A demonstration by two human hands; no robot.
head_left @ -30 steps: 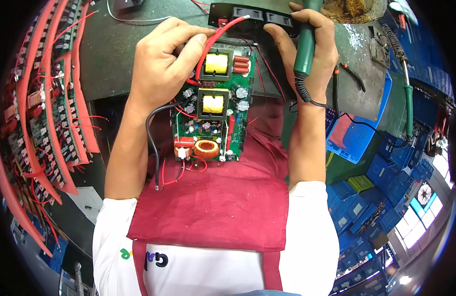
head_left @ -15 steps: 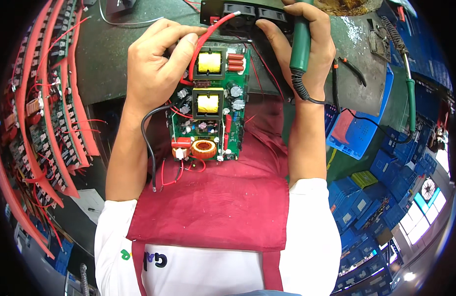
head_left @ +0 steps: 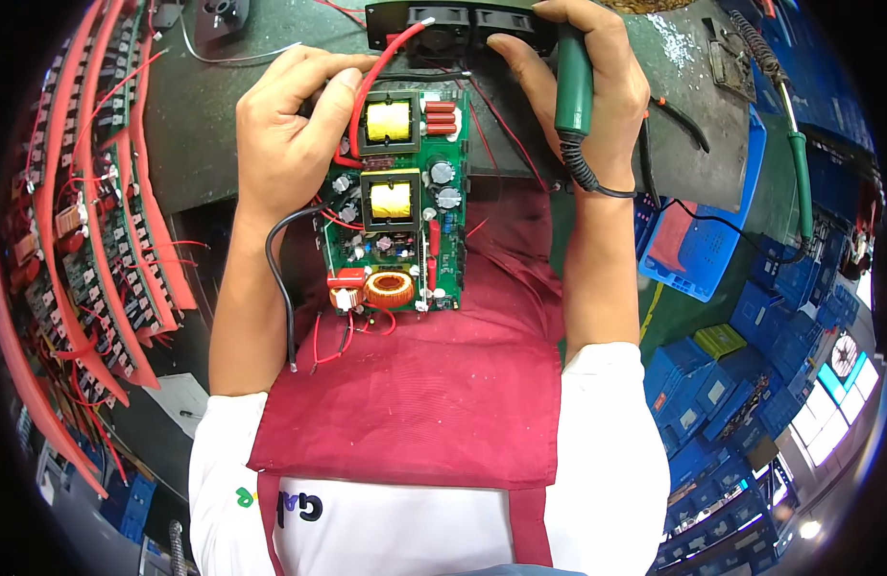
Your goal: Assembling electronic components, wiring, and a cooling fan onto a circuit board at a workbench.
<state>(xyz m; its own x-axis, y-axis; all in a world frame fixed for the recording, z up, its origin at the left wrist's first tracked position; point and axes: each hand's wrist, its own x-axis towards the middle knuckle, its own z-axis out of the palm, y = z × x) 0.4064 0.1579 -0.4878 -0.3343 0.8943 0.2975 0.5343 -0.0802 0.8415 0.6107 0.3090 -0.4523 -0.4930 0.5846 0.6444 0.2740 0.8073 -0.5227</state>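
A green circuit board [head_left: 418, 249] with two yellow-wound transformers and a copper ring coil overhangs the bench's near edge above my apron. At its upper left edge my left hand [head_left: 295, 134] is closed, thumb against a thick red wire [head_left: 359, 104]; the fingers underneath are hidden. That wire rises toward a black panel with two fans [head_left: 451, 31] beyond the board. My right hand [head_left: 611, 106] wraps around the green handle of a soldering iron [head_left: 574, 86]. Its fingertips and thumb sit at the panel's right end. The iron's tip is out of view.
Several boards separated by red sheets [head_left: 146, 221] stand along the left. At the right are cutting pliers [head_left: 683, 125], a blue tray [head_left: 727, 235] and another green-handled iron [head_left: 799, 178]. A black cord [head_left: 727, 228] trails from my right hand. Blue bins [head_left: 688, 384] fill the lower right.
The board, the fan panel and my left hand have shifted slightly left in the picture. The soldering iron stays in my right hand, moved a little left too.
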